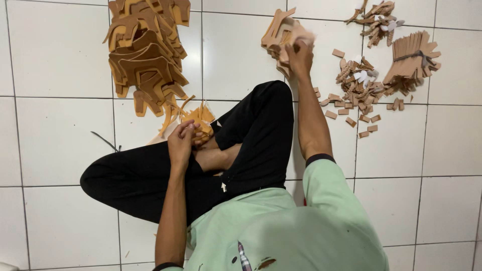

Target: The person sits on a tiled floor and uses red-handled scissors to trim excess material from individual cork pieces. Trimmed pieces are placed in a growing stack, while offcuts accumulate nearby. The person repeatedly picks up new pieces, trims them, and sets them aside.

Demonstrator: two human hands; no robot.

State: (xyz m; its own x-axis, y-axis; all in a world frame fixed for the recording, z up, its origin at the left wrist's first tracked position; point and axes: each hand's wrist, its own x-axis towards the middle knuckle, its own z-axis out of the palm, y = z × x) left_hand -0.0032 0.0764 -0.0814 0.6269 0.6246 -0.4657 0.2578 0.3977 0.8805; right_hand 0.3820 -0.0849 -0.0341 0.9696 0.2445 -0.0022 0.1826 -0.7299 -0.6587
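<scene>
1. Right now the left hand (pixel 182 141) rests over the crossed legs just left of centre. Its fingers are closed on a small bunch of orange-tan cut pieces (pixel 202 120), which fan out toward 12 o'clock.
2. The right hand (pixel 300 54) is stretched out toward 1 o'clock. Its fingers are curled on the near edge of a loose stack of tan pieces (pixel 279 31) lying on the white tile floor (pixel 60 55). I cannot tell how many pieces it grips.
3. Risk: that stack looks unevenly piled, so a pull at 1 edge could slide the upper pieces off and mix them with the scraps (pixel 357 83) just beside it at 2 o'clock.
4. Risk: the left hand's bunch is pinched at 1 end only. If the grip loosens, pieces could drop onto the black trousers (pixel 251 130) or the floor.
5. Risk: the long reach from a cross-legged seat could drag the arm through the scraps.
6. At 11 o'clock lies a big heap of brown cut shapes (pixel 145 55), well apart from the right hand.
7. No package, label or sign shows. The nearest thing to packing is a fan-shaped tan bundle (pixel 411 56) at 2 o'clock, held by a dark band. A smaller heap of offcuts (pixel 379 17) lies above it.
</scene>
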